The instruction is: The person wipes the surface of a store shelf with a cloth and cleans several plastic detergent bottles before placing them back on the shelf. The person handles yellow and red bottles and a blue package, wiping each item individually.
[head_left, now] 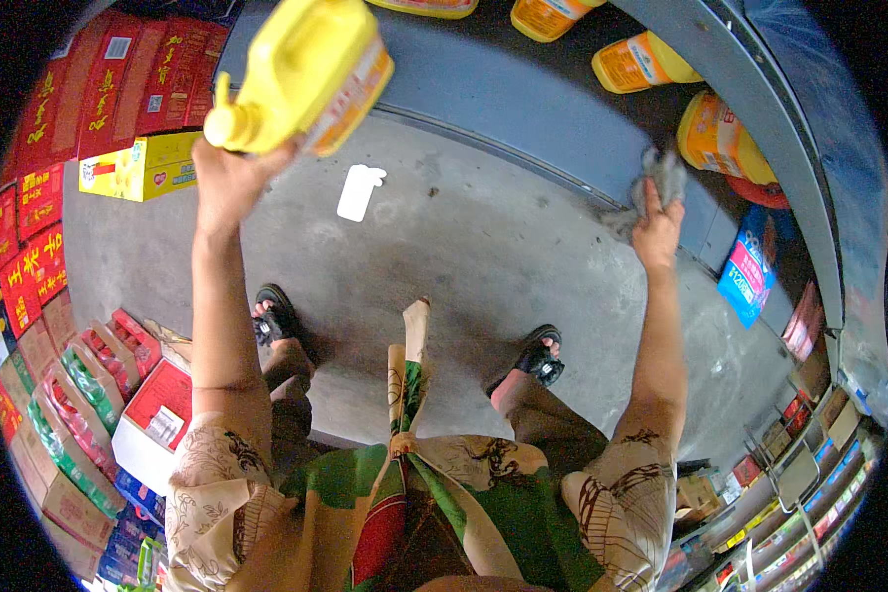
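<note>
A big yellow plastic jug (316, 59), with a side handle, an orange-and-white label and a pump-like top, is raised at the upper left. My left hand (235, 183) is closed on it near the capped end; the jug hides part of the fingers. Over on the right, my right hand (657, 232) presses a crumpled grey cloth (665, 176) against the front edge of a grey metal shelf (523, 118). Similar yellow containers (725, 138) stand along that shelf, behind the cloth.
Red cartons (109, 84) and a yellow box (138, 168) are stacked at left, above wrapped drink packs (79, 395). A white flat piece (359, 193) lies on the concrete floor (424, 257). A blue-and-pink package (750, 266) sits at the shelf's right end. Stocked racks (799, 493) stand lower right.
</note>
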A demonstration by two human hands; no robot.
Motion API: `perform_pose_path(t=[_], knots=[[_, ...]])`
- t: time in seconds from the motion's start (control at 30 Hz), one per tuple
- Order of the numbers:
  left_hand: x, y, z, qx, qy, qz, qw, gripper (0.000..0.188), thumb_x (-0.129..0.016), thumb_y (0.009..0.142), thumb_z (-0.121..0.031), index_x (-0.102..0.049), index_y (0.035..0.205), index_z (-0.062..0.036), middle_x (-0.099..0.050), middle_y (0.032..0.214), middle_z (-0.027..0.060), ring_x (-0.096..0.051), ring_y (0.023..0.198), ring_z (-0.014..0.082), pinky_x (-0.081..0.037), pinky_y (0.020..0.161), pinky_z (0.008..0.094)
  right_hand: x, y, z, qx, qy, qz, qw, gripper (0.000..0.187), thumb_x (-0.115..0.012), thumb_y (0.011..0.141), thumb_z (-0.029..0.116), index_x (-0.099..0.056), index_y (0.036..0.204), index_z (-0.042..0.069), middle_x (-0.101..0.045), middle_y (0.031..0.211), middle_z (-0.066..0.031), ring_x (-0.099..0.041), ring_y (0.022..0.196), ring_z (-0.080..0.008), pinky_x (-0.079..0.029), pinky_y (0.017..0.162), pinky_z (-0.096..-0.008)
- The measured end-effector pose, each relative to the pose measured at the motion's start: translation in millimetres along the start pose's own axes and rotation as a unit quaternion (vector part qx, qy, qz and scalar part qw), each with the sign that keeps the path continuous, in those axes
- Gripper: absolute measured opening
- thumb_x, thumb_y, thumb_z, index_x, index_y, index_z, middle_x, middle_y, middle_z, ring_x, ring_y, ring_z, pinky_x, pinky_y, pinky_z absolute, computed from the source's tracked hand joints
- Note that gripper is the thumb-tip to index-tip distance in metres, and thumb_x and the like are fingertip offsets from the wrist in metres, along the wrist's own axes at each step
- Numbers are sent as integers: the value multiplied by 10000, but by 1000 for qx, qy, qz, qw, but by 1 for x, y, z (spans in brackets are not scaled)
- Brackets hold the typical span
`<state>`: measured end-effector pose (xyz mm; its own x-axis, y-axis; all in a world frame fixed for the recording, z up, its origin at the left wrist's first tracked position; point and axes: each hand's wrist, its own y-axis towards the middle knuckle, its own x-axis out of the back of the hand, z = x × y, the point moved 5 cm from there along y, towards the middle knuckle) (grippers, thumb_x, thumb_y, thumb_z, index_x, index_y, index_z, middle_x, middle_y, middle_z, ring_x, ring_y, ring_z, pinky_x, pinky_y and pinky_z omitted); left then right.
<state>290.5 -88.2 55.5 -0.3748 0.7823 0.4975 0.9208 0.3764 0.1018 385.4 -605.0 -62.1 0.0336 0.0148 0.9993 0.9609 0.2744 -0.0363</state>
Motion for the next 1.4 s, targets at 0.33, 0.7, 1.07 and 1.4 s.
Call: perform_pose_path(t=[0.33,0.7,1.07,1.4], knots=[[-122,3,-71,-138,8,62,989,571,-764,574,-297,-539,983,31,-589,904,179,-601,835,302,-493,717,341,52,56,114,39,62,149,986,732,-561,658,-24,-346,1330,172,-482,1107,-311,-482,1061,-398,-424,889,-424],[-159,6,-78,-72,-58,105,990,813,-831,484,-316,-450,1086,77,-557,1000,246,-555,954,375,-461,808,372,27,169,132,142,43,115,982,516,-585,758,156,-430,1243,71,-457,1265,-156,-434,1160,-310,-362,962,-370],[-226,30,-106,-149,-84,126,977,766,-813,518,-365,-494,1100,16,-549,1042,183,-548,965,318,-447,835,357,55,85,94,44,60,135,988,446,-617,683,129,-495,1082,-30,-597,900,-256,-577,826,-422,-479,749,-453],[-271,74,-105,-147,-41,156,976,722,-709,648,-402,-444,1129,69,-506,1082,245,-483,1047,374,-399,903,383,44,33,-46,-148,316,-88,933,544,-681,732,172,-455,1202,18,-587,1045,-199,-573,915,-231,-432,824,-301]])
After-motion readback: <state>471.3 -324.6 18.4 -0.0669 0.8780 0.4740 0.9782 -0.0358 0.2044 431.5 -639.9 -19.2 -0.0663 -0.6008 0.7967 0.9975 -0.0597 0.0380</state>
